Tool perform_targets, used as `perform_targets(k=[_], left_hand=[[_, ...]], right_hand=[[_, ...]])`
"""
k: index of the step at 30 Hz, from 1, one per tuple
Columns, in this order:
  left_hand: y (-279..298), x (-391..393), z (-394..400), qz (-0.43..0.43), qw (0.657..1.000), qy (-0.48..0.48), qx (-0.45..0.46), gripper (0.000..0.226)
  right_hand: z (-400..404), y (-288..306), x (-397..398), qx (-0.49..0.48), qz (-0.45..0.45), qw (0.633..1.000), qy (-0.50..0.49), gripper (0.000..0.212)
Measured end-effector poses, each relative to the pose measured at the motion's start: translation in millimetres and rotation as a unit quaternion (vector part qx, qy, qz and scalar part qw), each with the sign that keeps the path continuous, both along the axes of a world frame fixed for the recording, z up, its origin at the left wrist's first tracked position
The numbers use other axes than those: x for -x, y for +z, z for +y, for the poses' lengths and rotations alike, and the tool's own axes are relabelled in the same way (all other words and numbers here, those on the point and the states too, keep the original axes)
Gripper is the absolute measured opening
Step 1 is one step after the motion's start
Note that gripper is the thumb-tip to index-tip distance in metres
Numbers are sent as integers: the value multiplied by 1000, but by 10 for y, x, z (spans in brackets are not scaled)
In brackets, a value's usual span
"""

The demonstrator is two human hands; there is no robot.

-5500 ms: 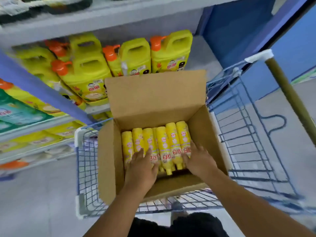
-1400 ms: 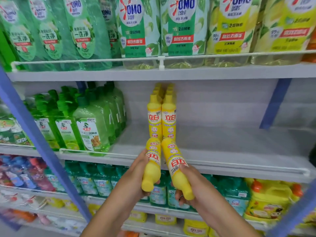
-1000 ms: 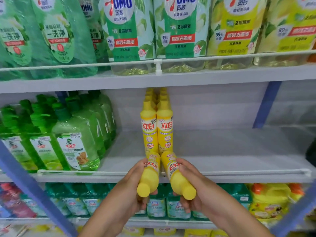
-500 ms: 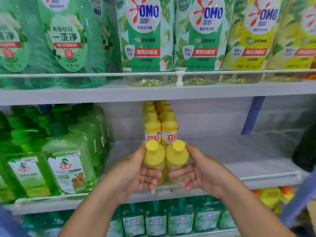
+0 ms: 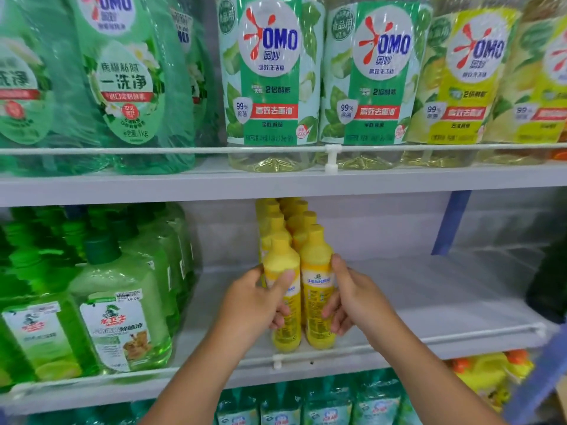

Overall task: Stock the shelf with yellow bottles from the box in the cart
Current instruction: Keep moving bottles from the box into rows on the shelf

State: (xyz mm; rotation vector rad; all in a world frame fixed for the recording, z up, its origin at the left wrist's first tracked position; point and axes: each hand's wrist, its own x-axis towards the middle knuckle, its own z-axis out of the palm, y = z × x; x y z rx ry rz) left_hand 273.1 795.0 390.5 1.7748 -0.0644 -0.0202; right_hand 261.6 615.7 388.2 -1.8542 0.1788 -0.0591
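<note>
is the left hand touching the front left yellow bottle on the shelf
Touching. The head view shows the left hand wrapped round the front left yellow bottle, thumb across its label and fingertips curled on its side.

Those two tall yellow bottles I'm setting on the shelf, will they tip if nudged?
Probably: the yellow bottles are tall and narrow, so likely top-heavy. The row behind and the shelf's front rail may catch them. Smooth plastic looks somewhat slippery.
</note>
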Motion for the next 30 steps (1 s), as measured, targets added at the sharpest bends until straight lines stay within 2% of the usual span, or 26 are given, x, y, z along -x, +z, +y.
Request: perform_targets(k=[2,5,9,12,17,20,24,30], left_hand=[[-76,-42,-33,-36,998,21,-44,17],[-155,-85,-69,-81,990,49,-108,14],[-211,-81,-109,-135,964,112,-202,26],[-226,-57,-147,-155,949,158,-225,38],[-333,-21,-120,-178,945,171,-217,40],[-560,27,-66,-169,956,132,-199,40],[-814,108,-47,-121,982,48,-136,47],[-919,32,-28,-120,983,74,-119,48]], right_hand=[[-50,-89,-7,55,-43,997,10,40],[-159,-233,-31,122,-101,987,29,16],[-256,-417,-123,194,-119,973,39,32],[-260,-523,-206,194,-132,971,50,44],[-205,-558,-213,200,-124,969,69,40],[-156,-684,-157,156,-110,979,77,39],[-106,-839,-90,87,-106,988,75,49],[-61,-881,-121,113,-105,988,22,49]])
